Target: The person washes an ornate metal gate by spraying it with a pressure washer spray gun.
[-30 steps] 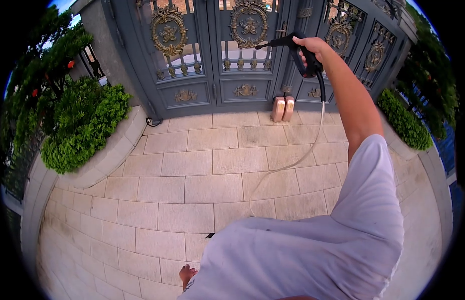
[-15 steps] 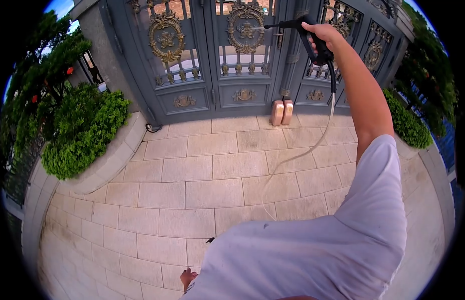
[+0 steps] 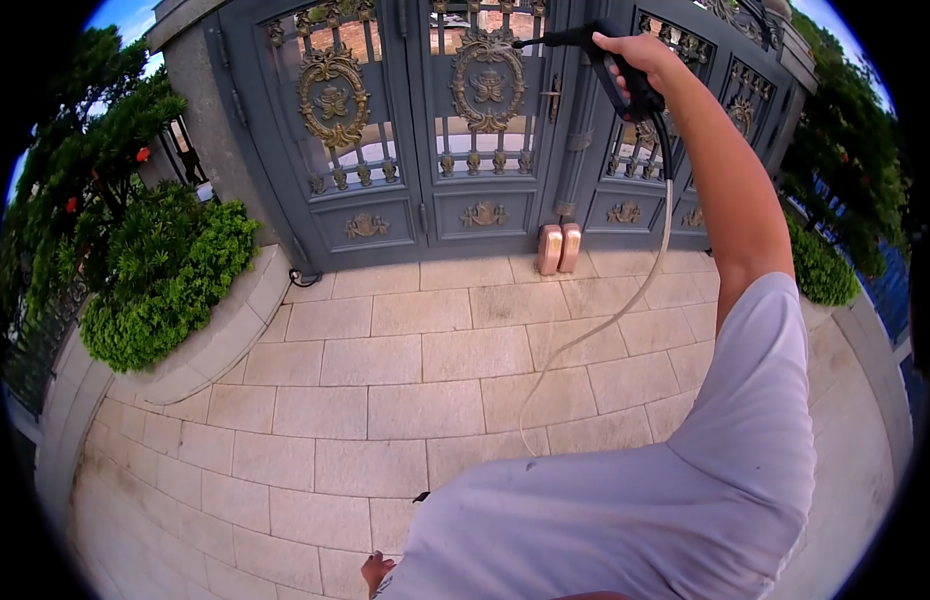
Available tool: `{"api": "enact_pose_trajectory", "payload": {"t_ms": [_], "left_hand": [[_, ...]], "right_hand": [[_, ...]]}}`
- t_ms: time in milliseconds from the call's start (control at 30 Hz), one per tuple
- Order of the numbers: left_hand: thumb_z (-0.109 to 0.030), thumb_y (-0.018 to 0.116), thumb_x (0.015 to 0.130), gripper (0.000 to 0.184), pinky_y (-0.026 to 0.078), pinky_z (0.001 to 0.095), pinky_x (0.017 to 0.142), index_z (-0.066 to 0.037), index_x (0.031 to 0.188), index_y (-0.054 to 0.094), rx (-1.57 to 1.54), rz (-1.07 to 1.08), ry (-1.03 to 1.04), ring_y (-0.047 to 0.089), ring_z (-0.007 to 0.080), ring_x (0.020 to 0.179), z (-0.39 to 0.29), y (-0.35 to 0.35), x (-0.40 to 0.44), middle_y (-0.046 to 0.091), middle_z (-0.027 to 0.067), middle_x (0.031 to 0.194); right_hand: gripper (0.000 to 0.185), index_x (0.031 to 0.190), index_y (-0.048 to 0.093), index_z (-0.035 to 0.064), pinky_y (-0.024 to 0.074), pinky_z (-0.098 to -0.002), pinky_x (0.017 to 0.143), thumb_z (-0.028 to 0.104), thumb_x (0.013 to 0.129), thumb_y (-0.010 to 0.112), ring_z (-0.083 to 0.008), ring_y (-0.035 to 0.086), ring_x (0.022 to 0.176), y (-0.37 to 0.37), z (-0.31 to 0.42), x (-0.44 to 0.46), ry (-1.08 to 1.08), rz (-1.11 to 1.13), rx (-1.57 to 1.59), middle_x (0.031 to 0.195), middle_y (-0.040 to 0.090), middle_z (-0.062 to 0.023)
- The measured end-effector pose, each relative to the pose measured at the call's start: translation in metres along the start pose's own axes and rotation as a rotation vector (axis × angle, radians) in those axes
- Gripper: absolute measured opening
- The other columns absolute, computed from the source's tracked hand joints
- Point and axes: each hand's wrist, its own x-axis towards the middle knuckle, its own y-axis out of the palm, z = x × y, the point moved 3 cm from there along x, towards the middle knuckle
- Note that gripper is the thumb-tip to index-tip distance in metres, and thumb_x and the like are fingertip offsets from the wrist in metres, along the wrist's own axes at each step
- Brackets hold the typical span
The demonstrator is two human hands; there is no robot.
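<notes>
My right hand (image 3: 640, 68) is raised at arm's length, wrapped round the handle of a black pressure washer gun (image 3: 635, 98). Its short nozzle points left at the grey metal gate (image 3: 485, 165), level with the top of an oval bronze-coloured ornament (image 3: 488, 85). A faint white spray shows at the nozzle tip. From the grip a pale hose (image 3: 640, 290) hangs down and curves over the paving. Low in the view, my left hand (image 3: 377, 572) is beside my shirt, partly hidden, its fingers loosely apart with nothing visible in them.
Two shiny copper-coloured blocks (image 3: 559, 248) stand at the gate's foot. A curved stone planter (image 3: 225, 330) with green shrubs (image 3: 175, 290) borders the left side, and more shrubs (image 3: 823, 265) grow at the right. Pale stone paving (image 3: 395, 410) lies before me.
The view has tilted up slightly, so the gate sits lower in it. The nozzle has risen from the ornament's middle to its top edge. My left hand has dropped slightly in view.
</notes>
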Motion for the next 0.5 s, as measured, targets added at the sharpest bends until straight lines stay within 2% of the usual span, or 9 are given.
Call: {"api": "enact_pose_trajectory", "payload": {"t_ms": [100, 200, 300, 400, 500], "left_hand": [[-0.038, 0.066, 0.094, 0.031, 0.061, 0.0404, 0.066, -0.007, 0.092, 0.061, -0.589, 0.057, -0.417, 0.077, 0.0246, 0.076, 0.002, 0.010, 0.004, 0.076, 0.0126, 0.085], [-0.044, 0.076, 0.081, 0.040, 0.057, 0.0471, 0.063, -0.008, 0.094, 0.063, -0.408, 0.001, -0.278, 0.074, 0.0331, 0.073, -0.002, 0.007, -0.001, 0.074, 0.0165, 0.083], [-0.047, 0.080, 0.073, 0.047, 0.053, 0.0539, 0.059, -0.008, 0.094, 0.064, 0.017, -0.126, -0.033, 0.070, 0.0419, 0.071, -0.007, 0.002, -0.007, 0.069, 0.0191, 0.077], [-0.049, 0.080, 0.072, 0.047, 0.050, 0.0581, 0.058, -0.009, 0.090, 0.061, 0.010, -0.233, -0.006, 0.067, 0.0466, 0.071, -0.013, -0.002, -0.010, 0.066, 0.0204, 0.073], [-0.050, 0.080, 0.071, 0.048, 0.050, 0.0583, 0.058, -0.009, 0.089, 0.060, 0.023, -0.188, -0.041, 0.067, 0.0463, 0.071, -0.010, 0.002, -0.012, 0.066, 0.0207, 0.074]], "right_hand": [[0.047, 0.089, 0.067, 0.0011, 0.0519, -0.0381, 0.052, 0.047, 0.095, 0.075, -0.0165, 0.057, 0.052, 0.007, 0.015, -0.004, -0.036, -0.028, -0.031, 0.068, 0.059, -0.0041], [0.048, 0.089, 0.066, 0.0000, 0.0513, -0.0377, 0.050, 0.047, 0.094, 0.077, -0.0161, 0.057, 0.051, 0.018, 0.026, -0.002, -0.070, -0.013, -0.070, 0.069, 0.059, -0.0045], [0.052, 0.090, 0.064, -0.0025, 0.0503, -0.0366, 0.046, 0.047, 0.092, 0.079, -0.0156, 0.057, 0.050, 0.028, 0.034, 0.003, -0.086, 0.003, -0.083, 0.072, 0.059, -0.0052], [0.052, 0.090, 0.065, -0.0029, 0.0507, -0.0366, 0.046, 0.047, 0.092, 0.079, -0.0158, 0.057, 0.049, 0.034, 0.036, 0.012, -0.098, 0.012, -0.085, 0.072, 0.059, -0.0059], [0.049, 0.089, 0.066, -0.0019, 0.0511, -0.0378, 0.048, 0.046, 0.093, 0.077, -0.0164, 0.057, 0.050, 0.040, 0.042, -0.001, -0.115, 0.005, -0.095, 0.070, 0.059, -0.0059]]}}
